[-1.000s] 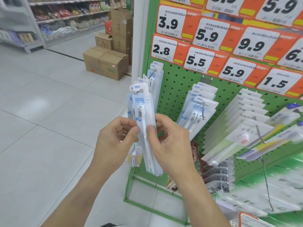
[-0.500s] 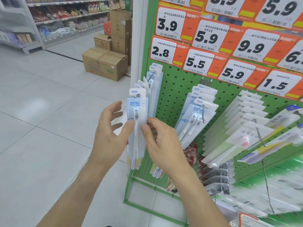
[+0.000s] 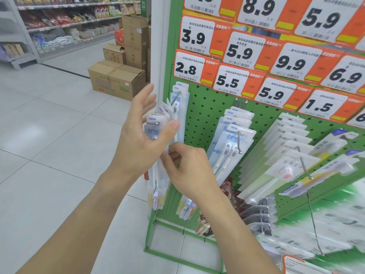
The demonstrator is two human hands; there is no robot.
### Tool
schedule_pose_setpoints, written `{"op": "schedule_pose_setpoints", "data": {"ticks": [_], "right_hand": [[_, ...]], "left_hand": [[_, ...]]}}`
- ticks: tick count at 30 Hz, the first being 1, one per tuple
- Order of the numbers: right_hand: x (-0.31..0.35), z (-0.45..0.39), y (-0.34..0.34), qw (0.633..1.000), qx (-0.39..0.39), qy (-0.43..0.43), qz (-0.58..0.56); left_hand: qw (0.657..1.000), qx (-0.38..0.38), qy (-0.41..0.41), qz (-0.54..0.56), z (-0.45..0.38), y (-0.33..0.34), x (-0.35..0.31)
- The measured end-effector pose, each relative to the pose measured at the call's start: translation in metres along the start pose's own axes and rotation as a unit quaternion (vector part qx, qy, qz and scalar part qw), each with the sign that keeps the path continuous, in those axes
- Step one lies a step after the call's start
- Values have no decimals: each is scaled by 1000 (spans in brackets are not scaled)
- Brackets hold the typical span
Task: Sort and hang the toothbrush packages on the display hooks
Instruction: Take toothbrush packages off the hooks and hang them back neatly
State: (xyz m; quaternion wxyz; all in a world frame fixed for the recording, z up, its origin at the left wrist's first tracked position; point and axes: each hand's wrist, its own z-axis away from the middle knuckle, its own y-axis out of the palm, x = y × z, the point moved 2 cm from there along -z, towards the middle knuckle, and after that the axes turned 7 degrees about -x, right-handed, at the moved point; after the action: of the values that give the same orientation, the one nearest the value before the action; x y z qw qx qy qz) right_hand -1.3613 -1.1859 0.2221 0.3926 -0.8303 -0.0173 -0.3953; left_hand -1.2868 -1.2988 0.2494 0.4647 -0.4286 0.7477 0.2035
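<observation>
A clear toothbrush package (image 3: 155,129) with a blue "NEW" tab hangs at the front of a row on the leftmost display hook (image 3: 176,98); a metal hook tip shows through its top hole. My left hand (image 3: 136,143) is beside it with fingers spread straight, the thumb lying across the package's right edge. My right hand (image 3: 191,171) pinches the lower part of the package with curled fingers. More of the same packages hang behind it on the green pegboard (image 3: 205,107).
Other toothbrush packages (image 3: 233,139) fill the neighbouring hook, and white ones (image 3: 280,155) the hook to the right. Orange price tags (image 3: 189,68) line the top. Cardboard boxes (image 3: 116,80) stand on the tiled floor to the left, with stocked shelves (image 3: 59,26) behind.
Both hands carried the package up and toward the leftmost hook. My left hand went from gripping it to spread fingers; my right hand kept its pinch lower down.
</observation>
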Motion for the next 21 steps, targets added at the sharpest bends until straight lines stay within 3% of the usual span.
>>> {"op": "schedule_pose_setpoints", "data": {"ticks": [3,8,15,18,21], "right_hand": [[7,0,-4,999,31,2,32],[14,-12,-37,958,144,72,239],[31,-67,-45,986,-69,107,111],[26,-91,-26,981,-165,91,42],[19,-112,-13,973,-209,102,-10]], "left_hand": [[999,11,42,-13,-10,5,-2],[997,17,73,-25,-18,11,-1],[998,12,61,-31,-23,13,5],[997,18,60,-40,-26,12,6],[998,37,31,-29,-28,10,7]]}}
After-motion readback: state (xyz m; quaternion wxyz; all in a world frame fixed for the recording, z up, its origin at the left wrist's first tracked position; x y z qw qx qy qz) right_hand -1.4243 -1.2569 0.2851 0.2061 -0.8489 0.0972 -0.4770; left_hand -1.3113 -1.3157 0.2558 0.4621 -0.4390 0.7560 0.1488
